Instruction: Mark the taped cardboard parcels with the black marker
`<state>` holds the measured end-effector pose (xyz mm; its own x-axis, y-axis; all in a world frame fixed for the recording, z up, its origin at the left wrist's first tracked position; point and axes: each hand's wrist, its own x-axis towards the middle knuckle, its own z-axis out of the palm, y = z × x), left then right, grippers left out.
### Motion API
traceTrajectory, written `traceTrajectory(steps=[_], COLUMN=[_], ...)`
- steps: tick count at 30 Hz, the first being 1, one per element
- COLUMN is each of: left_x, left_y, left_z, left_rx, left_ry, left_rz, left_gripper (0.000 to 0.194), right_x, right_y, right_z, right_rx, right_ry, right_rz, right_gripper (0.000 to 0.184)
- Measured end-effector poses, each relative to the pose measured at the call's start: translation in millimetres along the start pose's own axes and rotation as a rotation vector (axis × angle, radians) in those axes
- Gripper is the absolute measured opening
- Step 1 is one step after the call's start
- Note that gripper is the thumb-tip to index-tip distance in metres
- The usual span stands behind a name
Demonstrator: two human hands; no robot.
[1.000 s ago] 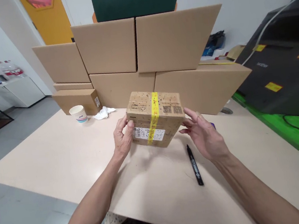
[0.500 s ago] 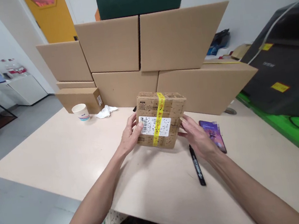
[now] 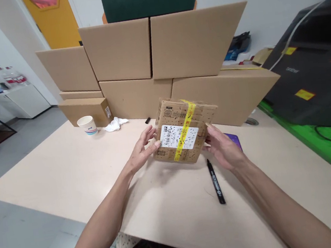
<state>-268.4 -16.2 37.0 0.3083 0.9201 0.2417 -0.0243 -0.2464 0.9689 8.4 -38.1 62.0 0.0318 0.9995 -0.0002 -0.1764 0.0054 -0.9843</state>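
Observation:
A small cardboard parcel (image 3: 185, 131) with a yellow tape band and a white shipping label is held above the table (image 3: 68, 169), its label face tilted toward me. My left hand (image 3: 143, 149) presses its left side with fingers stretched along the edge. Gripping the parcel's right side is my right hand (image 3: 225, 146). A black marker (image 3: 215, 181) lies on the table just below my right hand. A purple phone (image 3: 233, 138) shows partly behind that hand.
Large plain cardboard boxes (image 3: 175, 57) are stacked along the table's far edge. A paper cup (image 3: 88, 125), a crumpled tissue (image 3: 115, 124) and a small black cap (image 3: 147, 120) lie near them. A black machine (image 3: 315, 80) with yellow stickers stands at the right.
The parcel has been turned between both hands so the labelled face now points toward me, and it has shifted slightly right. My right hand now covers most of the phone.

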Motion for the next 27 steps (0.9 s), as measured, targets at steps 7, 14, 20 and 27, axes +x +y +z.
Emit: traceTrajectory(steps=[7, 14, 20, 27], left_x=[-1.5, -0.6, -0.9, -2.3], left_y=[3.9, -1.2, -2.8, -3.2], left_z=[3.8, 1.7, 6.5, 10.3], left_rx=[0.274, 0.081, -0.280, -0.194], left_ry=[-0.105, -0.094, -0.112, -0.231], left_rz=[0.134, 0.125, 0.071, 0.077], left_gripper=[0.082, 0.079, 0.094, 0.081], right_x=[8.2, 13.0, 17.8, 16.3], right_y=[7.9, 13.9, 19.3, 38.4], right_z=[-3.5, -10.2, -10.5, -1.3], right_rx=[0.060, 0.054, 0.087, 0.030], right_ry=[0.052, 0.102, -0.029, 0.013], right_rz=[0.065, 0.101, 0.118, 0.159], right_gripper=[0.054, 0.049, 0.042, 0.033])
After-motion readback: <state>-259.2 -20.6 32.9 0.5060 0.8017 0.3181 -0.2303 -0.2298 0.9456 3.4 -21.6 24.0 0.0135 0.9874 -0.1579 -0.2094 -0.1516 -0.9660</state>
